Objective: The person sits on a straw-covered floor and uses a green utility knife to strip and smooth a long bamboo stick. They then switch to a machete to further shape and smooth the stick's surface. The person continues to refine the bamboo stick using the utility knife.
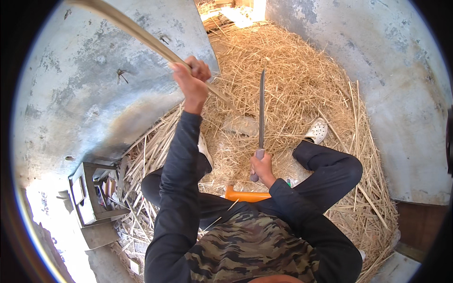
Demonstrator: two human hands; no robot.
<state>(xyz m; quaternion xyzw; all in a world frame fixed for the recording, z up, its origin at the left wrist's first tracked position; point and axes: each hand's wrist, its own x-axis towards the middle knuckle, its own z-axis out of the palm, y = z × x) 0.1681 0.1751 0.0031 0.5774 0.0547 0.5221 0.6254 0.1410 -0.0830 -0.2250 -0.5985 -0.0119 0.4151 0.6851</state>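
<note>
My left hand (pixel 191 85) is raised and closed round a long pale bamboo strip (pixel 137 33). The strip slants from the upper left, past my fist, down toward the middle of the straw-coloured shavings. In my right hand (pixel 263 169) is a long narrow machete (pixel 262 106), gripped by its handle with the blade pointing away from me. A flat grey stone (pixel 241 125) lies between my feet, partly covered by shavings; the strip's lower end is near it. Blade and strip appear apart.
Loose shavings (pixel 283 70) cover the floor. Curved grey walls rise at left (pixel 108 89) and right (pixel 396 94). A wooden frame box (pixel 96 193) stands at the left among split strips (pixel 155 137). An orange object (pixel 247 195) lies by my lap, near my white clogs (pixel 317 131).
</note>
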